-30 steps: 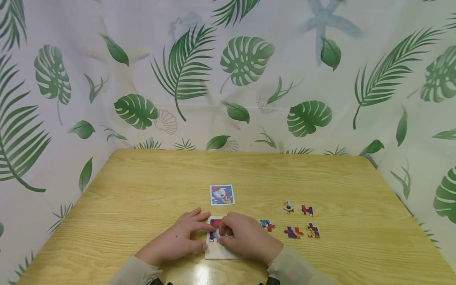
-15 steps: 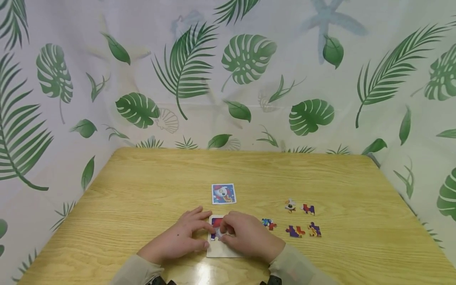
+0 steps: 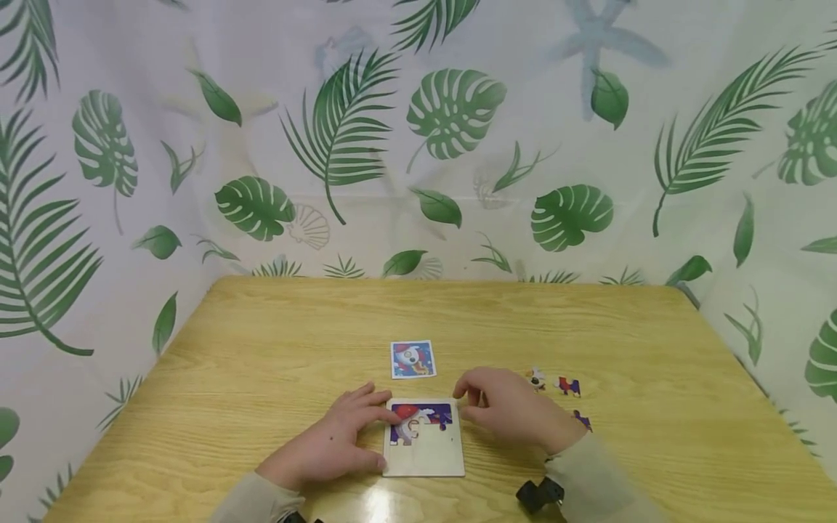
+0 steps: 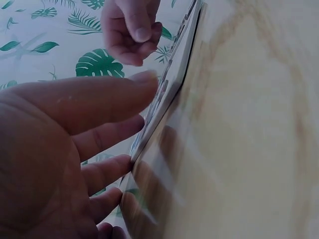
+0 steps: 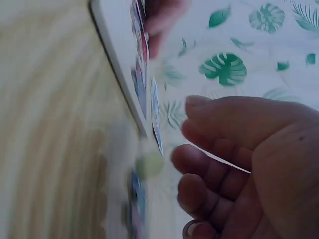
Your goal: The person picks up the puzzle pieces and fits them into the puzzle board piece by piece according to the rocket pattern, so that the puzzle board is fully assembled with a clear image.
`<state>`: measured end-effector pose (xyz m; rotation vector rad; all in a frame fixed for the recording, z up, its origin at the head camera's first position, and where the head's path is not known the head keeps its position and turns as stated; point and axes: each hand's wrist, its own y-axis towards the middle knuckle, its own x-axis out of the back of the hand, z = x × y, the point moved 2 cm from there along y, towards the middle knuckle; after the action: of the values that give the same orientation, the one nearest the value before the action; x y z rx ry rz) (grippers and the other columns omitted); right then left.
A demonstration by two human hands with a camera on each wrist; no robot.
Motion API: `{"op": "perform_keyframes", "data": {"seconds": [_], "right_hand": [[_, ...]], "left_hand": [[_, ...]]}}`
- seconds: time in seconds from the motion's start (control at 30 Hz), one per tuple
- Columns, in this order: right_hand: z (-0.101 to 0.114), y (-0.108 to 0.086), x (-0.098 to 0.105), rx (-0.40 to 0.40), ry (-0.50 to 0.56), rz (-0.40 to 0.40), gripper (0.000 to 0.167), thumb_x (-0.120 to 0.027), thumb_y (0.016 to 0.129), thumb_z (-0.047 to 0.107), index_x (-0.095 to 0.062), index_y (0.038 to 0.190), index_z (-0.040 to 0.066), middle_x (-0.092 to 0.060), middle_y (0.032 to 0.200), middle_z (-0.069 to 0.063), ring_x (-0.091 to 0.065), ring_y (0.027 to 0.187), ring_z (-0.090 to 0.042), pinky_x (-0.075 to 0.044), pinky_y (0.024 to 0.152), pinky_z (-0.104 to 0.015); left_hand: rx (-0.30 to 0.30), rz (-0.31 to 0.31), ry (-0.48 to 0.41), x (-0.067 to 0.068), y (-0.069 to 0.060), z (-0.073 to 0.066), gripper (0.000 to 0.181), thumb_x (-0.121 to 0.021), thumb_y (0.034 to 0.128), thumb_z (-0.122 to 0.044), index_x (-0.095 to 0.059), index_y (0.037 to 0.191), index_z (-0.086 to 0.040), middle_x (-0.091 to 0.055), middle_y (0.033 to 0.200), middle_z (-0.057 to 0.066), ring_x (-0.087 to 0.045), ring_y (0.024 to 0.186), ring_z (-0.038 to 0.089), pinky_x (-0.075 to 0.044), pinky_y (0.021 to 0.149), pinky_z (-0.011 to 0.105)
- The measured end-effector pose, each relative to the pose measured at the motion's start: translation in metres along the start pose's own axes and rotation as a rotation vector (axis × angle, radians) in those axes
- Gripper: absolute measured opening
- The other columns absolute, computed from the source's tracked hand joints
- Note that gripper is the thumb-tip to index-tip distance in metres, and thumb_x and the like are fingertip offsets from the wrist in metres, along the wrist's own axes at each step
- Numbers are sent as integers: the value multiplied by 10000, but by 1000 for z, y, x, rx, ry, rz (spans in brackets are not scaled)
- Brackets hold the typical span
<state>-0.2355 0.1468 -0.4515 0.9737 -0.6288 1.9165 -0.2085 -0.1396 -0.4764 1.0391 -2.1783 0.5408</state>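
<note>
A square jigsaw tray [image 3: 437,455] lies near the table's front, its upper and left parts filled with joined puzzle pieces [image 3: 441,413] in purple, red and white. My left hand [image 3: 336,439] rests at the tray's left side, a fingertip over the pieces and the thumb by the lower left corner. Its fingers are extended in the left wrist view. My right hand [image 3: 519,410] hovers just right of the tray, fingers loosely bent. Nothing shows between its thumb and fingers [image 5: 192,159] in the right wrist view. It hides some loose pieces from the head camera.
Behind the tray lies a small picture card [image 3: 413,359] with a white and red figure. Loose puzzle pieces lie to the right: a white one [image 3: 536,378], a red and purple one [image 3: 567,386], and a partly covered one [image 3: 581,419]. A leaf-patterned curtain [image 3: 366,240] surrounds the table.
My right hand has left the tray and moved right, uncovering the pieces at the tray's upper right and now covering some loose ones. My left hand stays at the tray's left side.
</note>
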Motion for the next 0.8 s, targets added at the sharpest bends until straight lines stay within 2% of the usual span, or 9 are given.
{"op": "perform_keyframes", "data": {"seconds": [0.17, 0.33, 0.5, 0.63, 0.73, 0.8], "right_hand": [[-25, -15, 15, -74, -34, -10, 235, -786, 882, 219, -689, 1091, 178, -577, 847, 83, -533, 747, -121, -477, 692, -342], [-43, -29, 20, -57, -82, -10, 292, -825, 843, 272, -682, 1081, 182, -570, 926, 75, -519, 842, -125, -487, 772, -373], [-47, -30, 15, -47, -106, -1, 285, -821, 848, 342, -680, 1062, 217, -543, 930, 97, -487, 816, -119, -463, 735, -344], [-44, -26, 10, -2, -152, -13, 135, -738, 917, 202, -699, 1031, 262, -537, 921, 131, -502, 788, -69, -481, 707, -305], [-41, -24, 7, 50, -187, -43, 270, -624, 959, 42, -713, 1042, 283, -547, 943, 141, -527, 797, -40, -508, 709, -294], [-39, -23, 7, 59, -201, -67, 331, -571, 969, -4, -712, 1065, 280, -564, 979, 144, -554, 830, -45, -527, 739, -306]], "left_hand": [[-3, 8, 20, 0, 1, -1, 557, -826, 800, -284, -647, 1326, -254, -346, 1615, 22, -106, 1534, 321, -47, 1202, 601], [-13, 8, 33, -1, 2, -2, 581, -821, 801, -280, -633, 1349, -234, -340, 1617, 31, -101, 1535, 318, -30, 1209, 576], [-6, 10, 34, -2, 1, 0, 578, -819, 807, -286, -631, 1352, -237, -340, 1617, 25, -100, 1536, 308, -30, 1212, 565], [-1, 13, 30, -2, 0, 0, 563, -811, 820, -295, -631, 1351, -243, -337, 1619, 19, -98, 1537, 301, -27, 1214, 558], [-1, 11, 24, -1, 0, -1, 544, -803, 830, -300, -634, 1344, -241, -339, 1619, 21, -97, 1537, 301, -25, 1215, 554], [-1, 8, 20, -1, -1, -1, 534, -798, 833, -300, -637, 1339, -239, -342, 1617, 20, -97, 1537, 300, -26, 1216, 551]]}}
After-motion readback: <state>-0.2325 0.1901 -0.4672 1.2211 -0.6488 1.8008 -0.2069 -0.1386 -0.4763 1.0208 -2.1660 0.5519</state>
